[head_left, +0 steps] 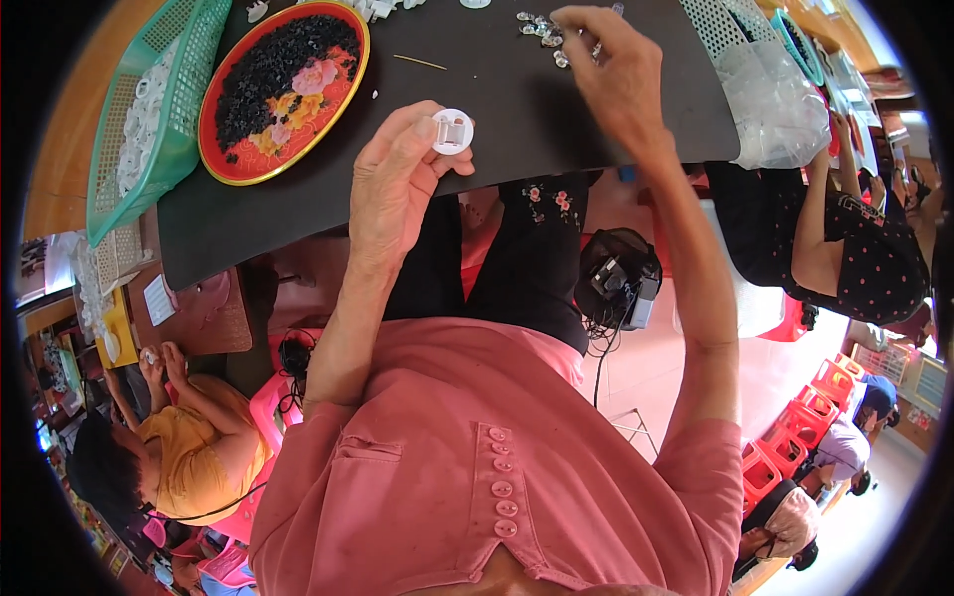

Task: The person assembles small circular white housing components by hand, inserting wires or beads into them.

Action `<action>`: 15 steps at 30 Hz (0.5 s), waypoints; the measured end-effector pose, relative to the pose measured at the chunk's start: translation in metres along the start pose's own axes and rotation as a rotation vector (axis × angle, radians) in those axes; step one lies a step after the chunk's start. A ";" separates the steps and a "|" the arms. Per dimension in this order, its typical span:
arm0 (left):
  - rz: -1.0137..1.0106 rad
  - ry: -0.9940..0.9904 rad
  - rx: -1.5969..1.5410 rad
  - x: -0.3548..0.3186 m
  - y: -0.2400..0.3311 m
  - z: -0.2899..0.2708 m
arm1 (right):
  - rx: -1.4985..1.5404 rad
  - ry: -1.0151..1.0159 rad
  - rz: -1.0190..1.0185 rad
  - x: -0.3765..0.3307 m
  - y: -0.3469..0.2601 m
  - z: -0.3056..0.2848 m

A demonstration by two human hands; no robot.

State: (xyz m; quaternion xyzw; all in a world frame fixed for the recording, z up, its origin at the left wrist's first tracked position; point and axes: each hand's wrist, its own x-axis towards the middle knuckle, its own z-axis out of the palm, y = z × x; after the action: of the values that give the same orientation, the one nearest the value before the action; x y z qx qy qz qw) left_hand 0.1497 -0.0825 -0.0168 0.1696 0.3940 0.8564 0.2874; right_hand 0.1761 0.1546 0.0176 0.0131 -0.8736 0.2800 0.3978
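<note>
My left hand (397,164) pinches a small round white plastic part (453,132) by its edge. The part has a rectangular recess in its face. At the far side of the dark table, my right hand (621,84) reaches over a scatter of small clear plastic pieces (545,32). Its thumb and forefinger are apart, and no held piece shows between them. The other fingers of that hand are partly hidden.
A red floral tray (288,149) of small black parts lies on the dark table (477,89), beside a green basket (104,214) of white parts. A thin brass-coloured stick (419,62) lies beyond my left hand. Clear plastic bags (775,104) hang at the right edge. Co-workers sit on both sides.
</note>
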 end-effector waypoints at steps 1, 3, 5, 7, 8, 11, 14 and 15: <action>0.000 -0.012 -0.012 0.001 0.000 0.000 | -0.003 -0.002 -0.001 0.008 0.006 -0.001; -0.004 -0.013 -0.021 0.002 -0.001 -0.002 | 0.061 -0.224 0.234 0.023 0.008 -0.001; -0.006 -0.009 -0.028 0.002 0.000 0.000 | -0.130 -0.263 0.105 0.029 -0.004 0.003; -0.026 0.062 0.054 -0.001 0.003 0.007 | -0.320 -0.297 -0.023 0.033 -0.008 0.009; -0.025 0.065 0.053 -0.001 0.002 0.005 | -0.380 -0.389 -0.022 0.035 -0.004 0.014; -0.016 0.017 -0.039 -0.001 -0.001 -0.002 | -0.487 -0.556 -0.033 0.039 -0.008 0.022; -0.016 0.016 -0.040 0.000 0.001 0.003 | -0.383 -0.468 -0.180 0.023 0.011 0.030; -0.018 0.014 -0.017 0.000 0.001 0.004 | -0.214 -0.309 -0.318 0.019 0.010 0.032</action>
State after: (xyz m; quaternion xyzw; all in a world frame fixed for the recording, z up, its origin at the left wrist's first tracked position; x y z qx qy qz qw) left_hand 0.1514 -0.0811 -0.0136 0.1578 0.3901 0.8583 0.2937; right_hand 0.1387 0.1507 0.0093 0.1508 -0.9357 0.1146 0.2977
